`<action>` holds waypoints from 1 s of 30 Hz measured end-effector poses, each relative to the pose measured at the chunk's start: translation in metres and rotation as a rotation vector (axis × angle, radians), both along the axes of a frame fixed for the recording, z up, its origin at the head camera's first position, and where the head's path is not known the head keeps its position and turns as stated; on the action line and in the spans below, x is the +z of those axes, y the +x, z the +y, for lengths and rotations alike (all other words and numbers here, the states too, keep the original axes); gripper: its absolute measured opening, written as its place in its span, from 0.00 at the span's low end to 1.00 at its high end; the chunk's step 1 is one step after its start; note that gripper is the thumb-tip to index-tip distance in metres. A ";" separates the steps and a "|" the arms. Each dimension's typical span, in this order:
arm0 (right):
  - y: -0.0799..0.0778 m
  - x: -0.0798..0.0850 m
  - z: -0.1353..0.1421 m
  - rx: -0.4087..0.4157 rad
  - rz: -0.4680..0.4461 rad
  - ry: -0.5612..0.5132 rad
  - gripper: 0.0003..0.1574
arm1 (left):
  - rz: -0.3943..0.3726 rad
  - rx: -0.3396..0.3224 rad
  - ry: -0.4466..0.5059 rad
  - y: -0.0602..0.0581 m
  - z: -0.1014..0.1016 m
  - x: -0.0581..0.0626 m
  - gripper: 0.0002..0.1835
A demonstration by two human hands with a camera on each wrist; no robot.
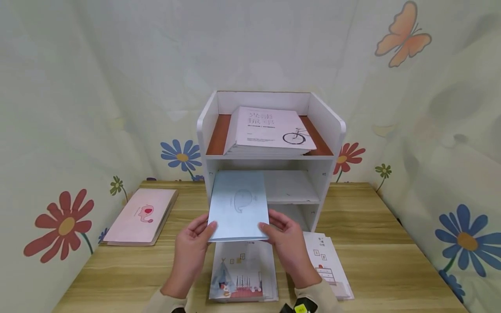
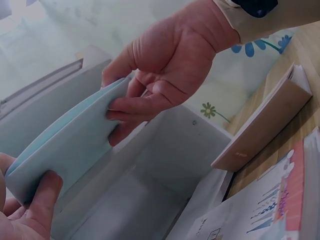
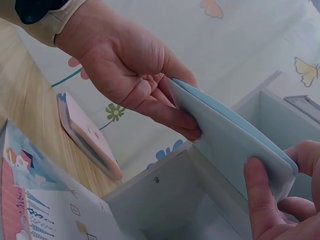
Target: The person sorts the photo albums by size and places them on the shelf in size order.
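Note:
Both hands hold a light blue booklet [image 1: 238, 204] with an elephant drawing, tilted in front of the shelf unit. The left hand [image 1: 190, 248] grips its near left corner, thumb on top and fingers beneath. At the near right corner, the right hand [image 1: 290, 248] grips it the same way. The left wrist view shows the right hand [image 2: 175, 60] across the booklet [image 2: 70, 135]; the right wrist view shows the left hand [image 3: 130, 70] across it. The booklet's far end overlaps the left of the middle compartment; how far inside it reaches, I cannot tell.
A white shelf unit [image 1: 326, 174] stands at the back of the wooden table [image 1: 375, 243]. White booklets [image 1: 274, 130] with a bicycle picture lie on its top. Pink booklets [image 1: 137, 213] lie at the left. Illustrated white booklets [image 1: 242, 274] and others [image 1: 330, 269] lie in front.

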State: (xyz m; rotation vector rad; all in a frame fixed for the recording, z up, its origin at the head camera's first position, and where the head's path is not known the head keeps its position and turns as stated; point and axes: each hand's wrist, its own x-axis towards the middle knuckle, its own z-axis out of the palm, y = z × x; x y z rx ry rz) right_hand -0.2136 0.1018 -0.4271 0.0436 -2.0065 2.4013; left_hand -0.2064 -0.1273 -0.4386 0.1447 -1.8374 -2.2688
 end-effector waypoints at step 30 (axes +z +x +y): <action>0.002 -0.003 -0.004 -0.058 0.189 0.083 0.40 | 0.180 0.017 -0.246 0.003 -0.009 -0.002 0.29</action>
